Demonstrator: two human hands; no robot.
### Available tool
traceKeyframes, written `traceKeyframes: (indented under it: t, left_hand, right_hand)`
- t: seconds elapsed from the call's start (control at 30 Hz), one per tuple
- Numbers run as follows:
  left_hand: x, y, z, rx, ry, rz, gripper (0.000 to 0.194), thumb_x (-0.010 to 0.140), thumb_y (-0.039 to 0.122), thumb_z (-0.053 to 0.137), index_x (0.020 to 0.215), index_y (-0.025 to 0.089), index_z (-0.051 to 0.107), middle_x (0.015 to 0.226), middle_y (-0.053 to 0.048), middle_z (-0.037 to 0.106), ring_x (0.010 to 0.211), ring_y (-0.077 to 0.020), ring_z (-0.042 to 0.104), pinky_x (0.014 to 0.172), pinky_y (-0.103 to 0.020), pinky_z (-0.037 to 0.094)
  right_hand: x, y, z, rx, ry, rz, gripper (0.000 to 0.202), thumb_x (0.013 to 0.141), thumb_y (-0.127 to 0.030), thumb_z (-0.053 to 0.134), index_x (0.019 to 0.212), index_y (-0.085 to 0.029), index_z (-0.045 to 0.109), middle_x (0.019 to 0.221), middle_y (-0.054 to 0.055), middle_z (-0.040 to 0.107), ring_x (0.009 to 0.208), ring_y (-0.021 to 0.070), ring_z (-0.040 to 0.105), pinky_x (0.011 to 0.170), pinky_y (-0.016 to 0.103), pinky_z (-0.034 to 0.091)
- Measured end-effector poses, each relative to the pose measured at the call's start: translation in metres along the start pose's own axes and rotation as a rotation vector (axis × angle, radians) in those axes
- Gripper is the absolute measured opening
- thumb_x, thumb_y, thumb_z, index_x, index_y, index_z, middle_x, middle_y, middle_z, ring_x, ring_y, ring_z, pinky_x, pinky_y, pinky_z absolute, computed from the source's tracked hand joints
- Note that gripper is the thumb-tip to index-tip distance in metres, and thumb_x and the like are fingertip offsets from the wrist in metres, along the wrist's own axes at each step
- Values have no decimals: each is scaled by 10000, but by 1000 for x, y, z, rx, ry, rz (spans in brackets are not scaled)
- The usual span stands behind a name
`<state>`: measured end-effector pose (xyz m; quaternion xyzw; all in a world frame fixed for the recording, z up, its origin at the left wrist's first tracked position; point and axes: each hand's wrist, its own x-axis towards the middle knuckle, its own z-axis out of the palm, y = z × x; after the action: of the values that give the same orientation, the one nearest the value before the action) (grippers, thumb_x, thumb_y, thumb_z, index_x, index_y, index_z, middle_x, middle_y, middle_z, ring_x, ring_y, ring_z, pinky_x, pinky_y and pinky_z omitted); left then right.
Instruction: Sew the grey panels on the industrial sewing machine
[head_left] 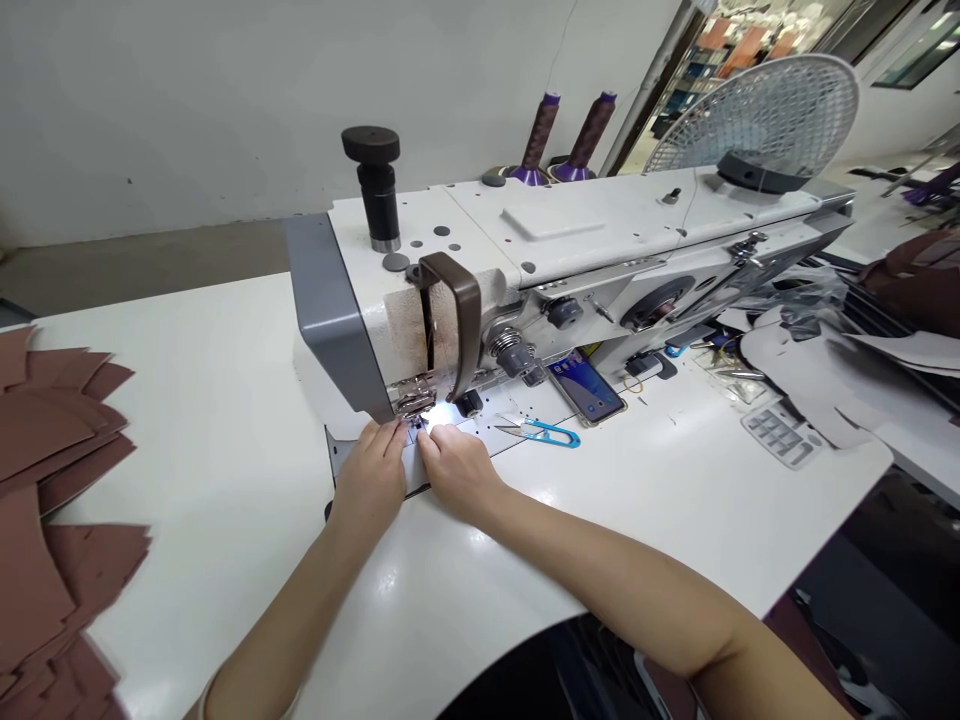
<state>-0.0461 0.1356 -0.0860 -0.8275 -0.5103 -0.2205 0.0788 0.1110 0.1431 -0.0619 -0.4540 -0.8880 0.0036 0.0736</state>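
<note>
A white industrial sewing machine (465,235) stands on the white table, its small lamp lighting the needle area. My left hand (371,470) lies just left of the presser foot (416,400), fingers bent together at the needle plate. Close on the right side of it, my right hand (457,465) has its fingers curled, with the thumb pointing to the needle. Between the fingertips shows a small dark spot, too small to name; whatever the fingers hold is hidden. Blue thread snips (547,432) lie right of my right hand.
Stacks of brown cut pieces (52,440) lie at the left. A phone (586,388) leans under the machine arm. Two brown thread cones (540,135) stand behind, near a white fan (765,120). Pale cut pieces (795,370) and a white template (782,434) lie at the right.
</note>
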Motion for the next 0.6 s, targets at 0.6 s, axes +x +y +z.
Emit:
traceKeyframes:
  t: [0.6]
  left_hand:
    - [2,4,-12,58,39,-62,348,824,71,377,1079,94,613,1076,-164,645,1094,-286,545,971,-487,406]
  right_hand:
    - [0,1,8,-10,3,17,182,862,-77,411,951,-158,548,799,68,551,752,185,481,578,272,324]
